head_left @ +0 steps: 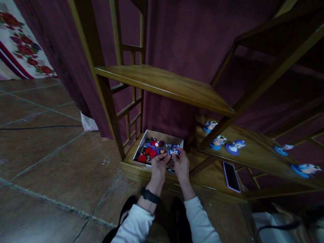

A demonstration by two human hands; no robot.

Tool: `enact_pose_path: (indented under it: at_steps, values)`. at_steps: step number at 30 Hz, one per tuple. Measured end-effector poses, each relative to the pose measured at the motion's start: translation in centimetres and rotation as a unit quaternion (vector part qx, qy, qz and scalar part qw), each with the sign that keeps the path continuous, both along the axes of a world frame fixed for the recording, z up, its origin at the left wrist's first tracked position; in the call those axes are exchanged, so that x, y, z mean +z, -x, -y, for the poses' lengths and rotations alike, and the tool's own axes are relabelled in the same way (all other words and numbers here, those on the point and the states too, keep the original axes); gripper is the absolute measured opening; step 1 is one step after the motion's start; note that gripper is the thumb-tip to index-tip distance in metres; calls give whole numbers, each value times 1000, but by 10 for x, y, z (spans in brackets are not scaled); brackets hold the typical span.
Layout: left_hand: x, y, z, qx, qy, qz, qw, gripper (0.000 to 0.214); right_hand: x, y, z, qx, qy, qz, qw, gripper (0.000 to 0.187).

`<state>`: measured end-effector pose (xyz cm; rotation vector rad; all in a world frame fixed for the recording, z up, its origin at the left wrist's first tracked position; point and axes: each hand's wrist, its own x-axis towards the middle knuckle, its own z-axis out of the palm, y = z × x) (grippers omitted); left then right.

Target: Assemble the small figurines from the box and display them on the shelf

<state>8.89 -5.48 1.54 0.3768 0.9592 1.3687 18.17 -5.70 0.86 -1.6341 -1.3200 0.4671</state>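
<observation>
A small purple-and-white figurine [174, 152] is between my two hands, above the right part of an open white cardboard box [138, 148]. My right hand [181, 162] grips its right side with thumb and fingers. The closed fingers of my left hand [159, 163] meet its lower left edge. Inside the box lie several figurines, among them a red one [151, 152] and a blue-and-white one [172, 145]. My hands hide the front right part of the box.
The box stands on the bottom board of a wooden shelf unit [162, 79]. A phone [231, 176] lies to its right. On the middle right shelf stand several blue-based figurines, one of them purple [236, 146]. A shelf board overhangs the box, and an upright post [217, 133] stands right of it.
</observation>
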Motion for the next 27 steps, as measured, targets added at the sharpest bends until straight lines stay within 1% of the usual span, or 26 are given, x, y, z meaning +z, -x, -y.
enact_pose_path:
  at_steps: [2, 4, 6, 9, 13, 15, 18, 20, 23, 25, 27]
  values:
    - [1, -3, 2, 16, -12, -11, 1000, 17, -4, -1, -1, 3, -8, -25, 1000, 30]
    - [2, -2, 2, 14, -5, 2, 1000, 15, -5, -2, -1, 19, -13, -35, 999, 31]
    - [2, 4, 2, -7, 14, 28, 999, 13, -3, -3, 0, 43, -17, -27, 999, 31]
    - [3, 16, 0, -57, 35, 60, 996, 11, 2, -5, 4, 78, -15, 5, 997, 31]
    - [2, 27, -1, -104, 40, 75, 991, 9, 8, -4, 10, 97, -10, 51, 994, 30]
    - [1, 29, -1, -118, 45, 77, 989, 9, 9, -2, 11, 95, -14, 68, 993, 30]
    - [2, 29, -4, -120, 55, 80, 988, 10, 9, -3, 9, 103, -27, 77, 991, 30]
    - [4, 29, -6, -132, 62, 87, 985, 10, 10, -7, 6, 118, -35, 71, 990, 31]
    - [7, 30, -9, -162, 66, 102, 979, 4, 11, -13, 1, 140, -35, 37, 989, 32]
    - [9, 30, -10, -160, 68, 98, 980, 7, 12, -15, 0, 148, -32, 10, 988, 34]
    - [9, 30, -11, -143, 76, 83, 983, 6, 12, -14, 1, 157, -32, -1, 987, 37]
